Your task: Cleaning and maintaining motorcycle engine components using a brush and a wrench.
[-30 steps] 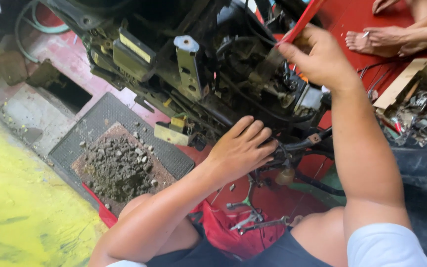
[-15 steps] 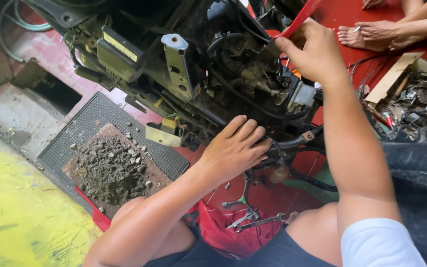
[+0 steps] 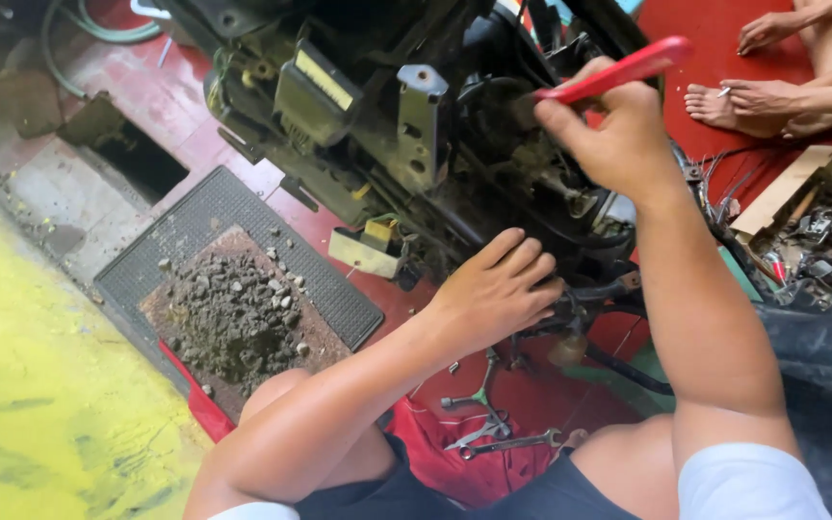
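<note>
right hand (image 3: pixel 618 135) gripping red tool (image 3: pixel 618 72), up against the engine (image 3: pixel 416 144) | left hand (image 3: pixel 498 289) loose, fingers flat on engine's underside | wrenches (image 3: pixel 493 438) on floor below

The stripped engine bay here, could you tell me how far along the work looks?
Done: covers look removed, exposing wiring and brackets. In hand: the right hand works a red-handled tool into the machine while the left hand braces below. Left: wrenches lie out; nothing looks reassembled.

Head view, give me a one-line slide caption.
Right hand grips a red-handled tool at a dark engine; left hand rests below.
</note>
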